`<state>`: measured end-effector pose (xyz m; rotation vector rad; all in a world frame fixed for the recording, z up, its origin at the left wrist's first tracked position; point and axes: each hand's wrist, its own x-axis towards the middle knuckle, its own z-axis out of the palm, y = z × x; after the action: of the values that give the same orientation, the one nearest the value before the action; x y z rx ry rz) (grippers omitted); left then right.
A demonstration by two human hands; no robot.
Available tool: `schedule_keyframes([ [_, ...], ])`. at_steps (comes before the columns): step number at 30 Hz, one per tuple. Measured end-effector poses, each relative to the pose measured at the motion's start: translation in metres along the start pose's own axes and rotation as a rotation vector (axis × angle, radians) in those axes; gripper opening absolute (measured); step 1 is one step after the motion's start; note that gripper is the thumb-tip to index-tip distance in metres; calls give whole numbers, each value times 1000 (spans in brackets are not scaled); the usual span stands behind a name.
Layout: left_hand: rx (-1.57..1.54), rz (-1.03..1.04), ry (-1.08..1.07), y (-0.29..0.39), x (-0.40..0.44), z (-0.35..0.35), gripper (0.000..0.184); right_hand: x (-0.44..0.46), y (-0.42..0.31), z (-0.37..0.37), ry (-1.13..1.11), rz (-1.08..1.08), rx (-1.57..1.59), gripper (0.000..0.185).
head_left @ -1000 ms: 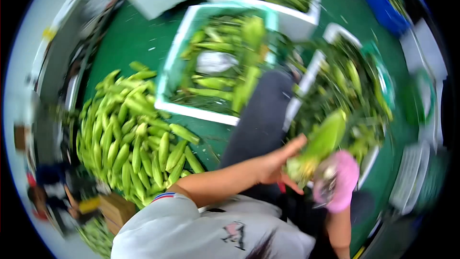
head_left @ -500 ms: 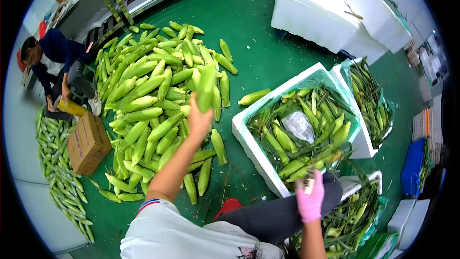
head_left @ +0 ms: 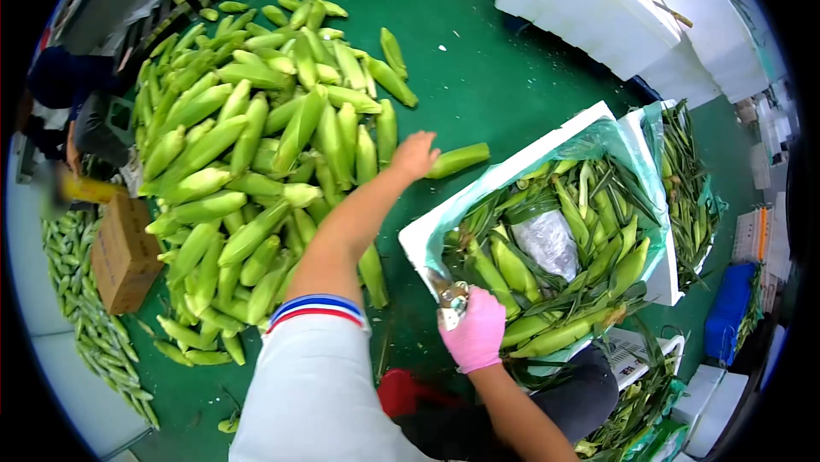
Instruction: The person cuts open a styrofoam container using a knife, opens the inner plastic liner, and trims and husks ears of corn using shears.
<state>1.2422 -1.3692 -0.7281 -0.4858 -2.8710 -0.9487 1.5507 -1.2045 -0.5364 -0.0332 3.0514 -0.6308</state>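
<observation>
My bare left hand (head_left: 416, 155) reaches out at the right edge of the corn pile (head_left: 248, 137), its fingers apart. Just by its fingertips, a single husk-covered ear of corn (head_left: 461, 160) lies on the green floor; whether they touch is unclear. My right hand (head_left: 475, 330), in a pink glove, is closed around a short metal tool that looks like a knife (head_left: 451, 295). That hand is beside the near left corner of a white foam box (head_left: 431, 227), lined with green plastic and holding corn, loose leaves and a clear plastic bag (head_left: 547, 244).
A second foam box of leaves (head_left: 683, 180) adjoins the first. Large white foam boxes (head_left: 589, 18) stand at the back right. At left, a seated person (head_left: 85, 112) is near a cardboard carton (head_left: 125, 253) and a heap of smaller green pods (head_left: 85, 317). A red object (head_left: 406, 389) is by my leg.
My left hand has released an ear of corn over the pile and moved right to the lone ear. My right hand with the knife has shifted left to the box corner. The view has tilted.
</observation>
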Motion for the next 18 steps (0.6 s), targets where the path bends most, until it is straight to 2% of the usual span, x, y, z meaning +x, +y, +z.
schedule_keyframes([
  [3, 77, -270, -347, 23, -5, 63, 66, 2, 4, 1, 0, 5, 59, 52],
  [4, 212, -163, -420, 5, 0, 77, 76, 3, 9, 2, 3, -4, 89, 51],
  [5, 13, -88, -465, -25, 3, 80, 77, 2, 12, 3, -35, 11, 81, 51],
  [6, -31, -215, -560, -47, 1, 85, 67, 3, 10, -1, -67, 29, 86, 52],
  [8, -442, -622, -692, -46, -12, 64, 48, 3, 12, 0, -77, 33, 108, 53],
  [11, -1108, -914, -577, -42, -48, 54, 26, 4, 14, 1, -86, 34, 105, 55],
  [13, -1292, -1037, -518, -44, -72, 39, 19, 2, 13, -3, -106, 36, 107, 55],
  [14, -1421, -1051, -457, -37, -86, 22, 16, 1, 14, -1, -68, 17, 108, 55],
  [16, -1457, -812, -367, -19, -110, -32, 22, -2, 12, -3, -21, 5, 113, 55],
  [18, -1495, -776, -223, 10, -130, -95, 23, -5, 11, -6, -63, 37, 170, 56],
])
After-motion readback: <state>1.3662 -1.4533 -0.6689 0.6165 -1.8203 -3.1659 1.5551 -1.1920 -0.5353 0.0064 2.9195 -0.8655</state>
